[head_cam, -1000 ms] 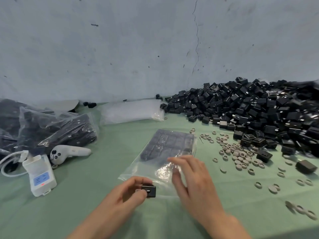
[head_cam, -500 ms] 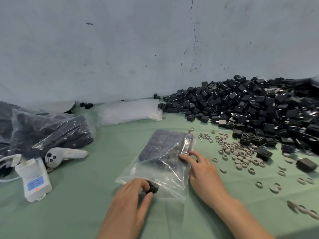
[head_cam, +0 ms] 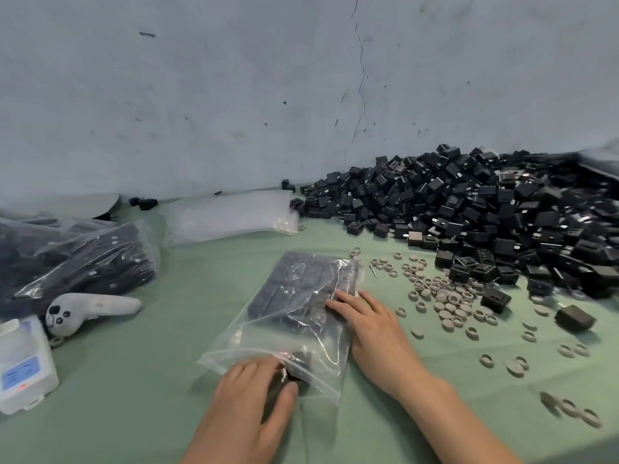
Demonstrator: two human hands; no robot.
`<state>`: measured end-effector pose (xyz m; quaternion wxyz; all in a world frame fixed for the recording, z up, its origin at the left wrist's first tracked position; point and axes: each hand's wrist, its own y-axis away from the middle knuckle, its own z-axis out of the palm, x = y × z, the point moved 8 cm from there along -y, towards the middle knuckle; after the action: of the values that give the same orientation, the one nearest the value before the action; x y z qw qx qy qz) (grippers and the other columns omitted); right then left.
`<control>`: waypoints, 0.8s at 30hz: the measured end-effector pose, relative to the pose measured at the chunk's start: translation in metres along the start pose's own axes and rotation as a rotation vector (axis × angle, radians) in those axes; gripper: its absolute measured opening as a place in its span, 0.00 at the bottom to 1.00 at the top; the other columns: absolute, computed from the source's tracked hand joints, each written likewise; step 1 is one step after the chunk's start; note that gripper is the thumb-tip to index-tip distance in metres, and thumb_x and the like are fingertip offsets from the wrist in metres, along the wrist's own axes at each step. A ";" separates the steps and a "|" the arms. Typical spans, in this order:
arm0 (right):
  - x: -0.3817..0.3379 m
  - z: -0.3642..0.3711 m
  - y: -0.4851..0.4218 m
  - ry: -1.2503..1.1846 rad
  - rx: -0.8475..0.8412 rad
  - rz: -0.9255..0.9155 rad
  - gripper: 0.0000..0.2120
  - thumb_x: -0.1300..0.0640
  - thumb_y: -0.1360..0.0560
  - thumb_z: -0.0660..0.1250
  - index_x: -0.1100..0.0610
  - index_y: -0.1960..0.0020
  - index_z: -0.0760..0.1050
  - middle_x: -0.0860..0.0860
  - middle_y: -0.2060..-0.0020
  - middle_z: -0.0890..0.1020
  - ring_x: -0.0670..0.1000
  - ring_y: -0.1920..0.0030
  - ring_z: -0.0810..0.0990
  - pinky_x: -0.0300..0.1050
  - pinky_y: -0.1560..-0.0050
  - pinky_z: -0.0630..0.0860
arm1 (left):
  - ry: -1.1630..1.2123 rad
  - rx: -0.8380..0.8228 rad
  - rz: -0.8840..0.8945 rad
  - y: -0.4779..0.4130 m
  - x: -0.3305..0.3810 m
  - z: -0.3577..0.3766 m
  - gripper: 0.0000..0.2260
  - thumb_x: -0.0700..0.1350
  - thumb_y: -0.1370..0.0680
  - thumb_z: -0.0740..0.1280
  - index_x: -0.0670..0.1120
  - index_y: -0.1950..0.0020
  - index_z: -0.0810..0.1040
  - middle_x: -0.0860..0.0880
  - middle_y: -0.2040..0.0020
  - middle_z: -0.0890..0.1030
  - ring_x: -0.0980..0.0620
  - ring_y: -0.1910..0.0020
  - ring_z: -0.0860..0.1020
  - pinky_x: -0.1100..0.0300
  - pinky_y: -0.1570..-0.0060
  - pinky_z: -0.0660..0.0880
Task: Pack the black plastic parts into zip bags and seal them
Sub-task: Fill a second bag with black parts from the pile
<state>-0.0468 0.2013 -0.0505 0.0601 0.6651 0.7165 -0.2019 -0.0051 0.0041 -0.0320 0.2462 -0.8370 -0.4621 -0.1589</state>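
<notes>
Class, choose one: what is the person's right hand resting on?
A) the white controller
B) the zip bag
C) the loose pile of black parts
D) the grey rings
B: the right hand lies flat on the zip bag, over packed black parts.

One view only, worn on the head, wide-angle: looking forward and down, close over the table, facing the wall along its far edge.

1 part seemingly inside bag mouth

Black parts, green table
</notes>
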 end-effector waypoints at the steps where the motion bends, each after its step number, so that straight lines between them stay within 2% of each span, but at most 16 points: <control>1: 0.000 0.000 -0.001 0.003 0.005 0.005 0.35 0.66 0.22 0.56 0.38 0.22 0.57 0.38 0.21 0.55 0.50 0.20 0.49 0.49 0.21 0.47 | 0.025 0.012 -0.004 0.000 0.000 -0.002 0.22 0.66 0.25 0.53 0.57 0.39 0.74 0.62 0.46 0.76 0.58 0.42 0.72 0.66 0.41 0.64; 3: 0.001 0.000 -0.001 0.014 0.042 0.019 0.32 0.64 0.22 0.57 0.39 0.23 0.59 0.40 0.21 0.58 0.51 0.21 0.52 0.49 0.22 0.49 | 0.056 0.068 -0.022 -0.001 -0.002 -0.007 0.08 0.60 0.22 0.63 0.60 0.46 0.74 0.64 0.50 0.76 0.61 0.43 0.72 0.68 0.44 0.66; 4: 0.001 0.000 -0.002 0.015 0.067 0.027 0.30 0.63 0.21 0.57 0.39 0.24 0.61 0.40 0.22 0.59 0.52 0.21 0.54 0.49 0.22 0.51 | 0.067 0.072 -0.044 -0.001 -0.004 -0.007 0.06 0.57 0.23 0.66 0.60 0.48 0.73 0.65 0.51 0.76 0.62 0.44 0.73 0.68 0.45 0.67; 6: 0.002 0.001 -0.002 0.002 0.098 0.043 0.25 0.60 0.19 0.58 0.40 0.26 0.63 0.42 0.23 0.60 0.52 0.23 0.57 0.49 0.23 0.53 | 0.093 0.071 -0.059 -0.003 -0.006 -0.005 0.07 0.54 0.24 0.69 0.59 0.49 0.73 0.65 0.51 0.78 0.62 0.46 0.75 0.64 0.44 0.69; 7: 0.003 0.002 -0.002 -0.004 0.104 0.045 0.24 0.59 0.19 0.58 0.40 0.27 0.64 0.42 0.23 0.60 0.52 0.23 0.57 0.49 0.23 0.54 | 0.083 0.054 -0.049 -0.005 -0.005 -0.003 0.08 0.56 0.24 0.68 0.58 0.47 0.74 0.65 0.51 0.79 0.61 0.46 0.75 0.62 0.43 0.70; 10: 0.003 0.003 -0.002 -0.023 0.118 0.039 0.23 0.58 0.19 0.58 0.40 0.28 0.64 0.45 0.23 0.61 0.51 0.24 0.58 0.48 0.23 0.54 | 0.025 -0.031 0.003 -0.008 -0.001 0.004 0.21 0.68 0.28 0.56 0.61 0.42 0.77 0.66 0.49 0.78 0.62 0.45 0.74 0.60 0.40 0.69; 11: 0.004 0.003 -0.001 -0.028 0.122 0.035 0.23 0.58 0.19 0.59 0.40 0.28 0.64 0.45 0.23 0.61 0.50 0.24 0.58 0.48 0.23 0.54 | 0.032 -0.032 0.004 -0.009 0.001 0.004 0.21 0.69 0.29 0.55 0.62 0.43 0.77 0.67 0.50 0.78 0.63 0.45 0.74 0.61 0.41 0.69; 14: 0.005 0.003 0.000 -0.045 0.128 0.027 0.23 0.58 0.19 0.59 0.39 0.28 0.64 0.45 0.23 0.61 0.49 0.24 0.58 0.47 0.24 0.54 | 0.140 -0.002 -0.064 -0.010 -0.007 0.003 0.11 0.63 0.29 0.65 0.59 0.52 0.78 0.64 0.55 0.80 0.63 0.49 0.76 0.60 0.45 0.72; 16: 0.005 0.002 0.001 -0.051 0.132 0.024 0.23 0.59 0.19 0.59 0.39 0.28 0.64 0.45 0.23 0.61 0.49 0.25 0.58 0.47 0.24 0.55 | 0.180 -0.004 -0.103 -0.010 -0.008 0.005 0.05 0.57 0.28 0.70 0.60 0.54 0.77 0.62 0.56 0.80 0.62 0.50 0.77 0.63 0.47 0.71; 17: 0.005 0.002 0.001 -0.053 0.134 0.024 0.23 0.59 0.19 0.59 0.39 0.28 0.64 0.45 0.23 0.61 0.49 0.25 0.58 0.48 0.24 0.56 | 0.193 -0.009 -0.115 -0.010 -0.008 0.006 0.08 0.54 0.27 0.72 0.64 0.52 0.76 0.62 0.55 0.80 0.62 0.50 0.76 0.65 0.50 0.70; 18: 0.006 0.002 0.001 -0.056 0.135 0.026 0.23 0.59 0.19 0.59 0.39 0.28 0.65 0.45 0.24 0.62 0.49 0.25 0.58 0.48 0.24 0.56 | 0.197 -0.004 -0.109 -0.010 -0.008 0.008 0.14 0.50 0.26 0.73 0.68 0.51 0.73 0.62 0.55 0.79 0.62 0.49 0.76 0.67 0.53 0.69; 20: 0.006 0.002 0.002 -0.066 0.133 0.033 0.23 0.58 0.19 0.59 0.39 0.28 0.65 0.45 0.24 0.62 0.48 0.24 0.58 0.47 0.23 0.55 | 0.199 -0.005 -0.098 -0.011 -0.008 0.010 0.19 0.46 0.26 0.74 0.71 0.52 0.72 0.64 0.54 0.79 0.62 0.50 0.76 0.69 0.55 0.69; 22: 0.007 0.001 0.002 -0.081 0.127 0.039 0.23 0.58 0.19 0.59 0.39 0.28 0.65 0.44 0.23 0.61 0.48 0.24 0.57 0.46 0.23 0.52 | 0.213 -0.026 -0.059 -0.012 -0.006 0.012 0.17 0.42 0.26 0.74 0.66 0.54 0.75 0.65 0.50 0.78 0.64 0.48 0.76 0.70 0.50 0.70; 24: 0.007 -0.002 0.002 -0.110 0.134 0.051 0.23 0.58 0.19 0.58 0.39 0.28 0.65 0.44 0.22 0.60 0.48 0.23 0.57 0.46 0.23 0.51 | 0.244 -0.033 -0.031 -0.011 -0.004 0.011 0.15 0.42 0.26 0.74 0.63 0.56 0.76 0.63 0.50 0.78 0.61 0.47 0.77 0.60 0.42 0.72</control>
<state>-0.0449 0.2088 -0.0520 0.0601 0.6736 0.6797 -0.2839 -0.0161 0.0121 -0.0404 0.2843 -0.8081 -0.4390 -0.2709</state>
